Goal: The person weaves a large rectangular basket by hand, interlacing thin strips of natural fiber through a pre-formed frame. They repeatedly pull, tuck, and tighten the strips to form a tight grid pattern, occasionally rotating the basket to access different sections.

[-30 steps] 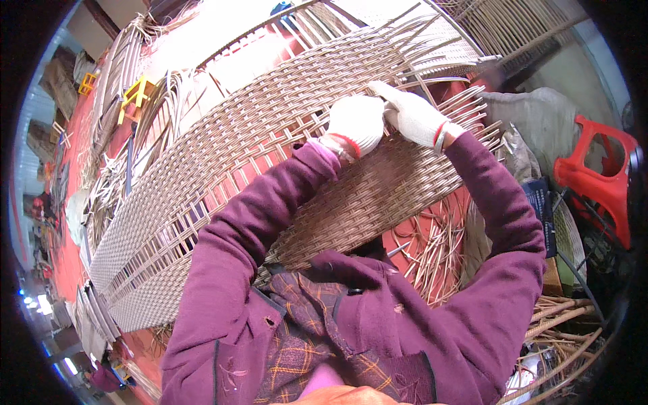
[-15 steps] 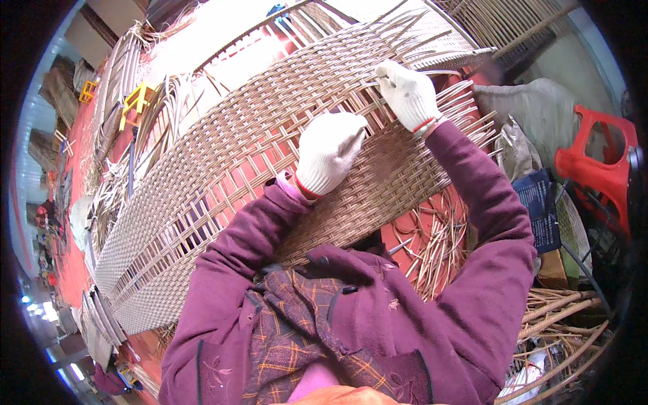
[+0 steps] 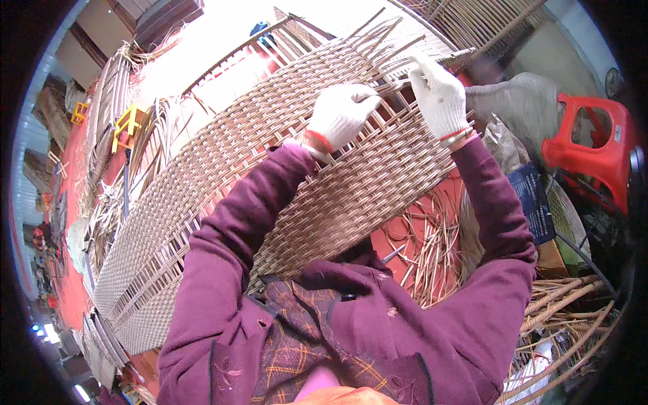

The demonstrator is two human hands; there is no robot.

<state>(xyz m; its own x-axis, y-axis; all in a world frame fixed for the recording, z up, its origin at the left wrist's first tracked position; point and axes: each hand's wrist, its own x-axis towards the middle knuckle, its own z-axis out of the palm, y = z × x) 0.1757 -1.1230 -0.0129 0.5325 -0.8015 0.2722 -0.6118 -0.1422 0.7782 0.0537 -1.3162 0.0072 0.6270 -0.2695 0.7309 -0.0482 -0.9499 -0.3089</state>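
A long, curved panel of brown woven wicker (image 3: 324,202) lies across in front of me, with open gaps in its weave along the middle. My left hand (image 3: 339,116), in a white knit glove, rests over the panel near its far right part. Its thumb and fingers are pinched together at the open rows; what they hold is too small to make out. Just to the right is my right hand (image 3: 442,101), gloved alike and raised over the panel's right end. Its thumb and forefinger close on a thin wicker strip (image 3: 399,82), whose end the glove hides.
Loose strip ends (image 3: 381,40) stick out at the panel's far edge. Cut strips (image 3: 432,250) litter the red floor at right. A red plastic stool (image 3: 597,160) and a dark blue bag (image 3: 533,206) stand right, cane poles (image 3: 557,304) below. Strip bundles (image 3: 152,145) lie left.
My left hand has moved away from me along the open rows. The right hand has shifted right, its fingers now pointing up. The whole view has also shifted slightly.
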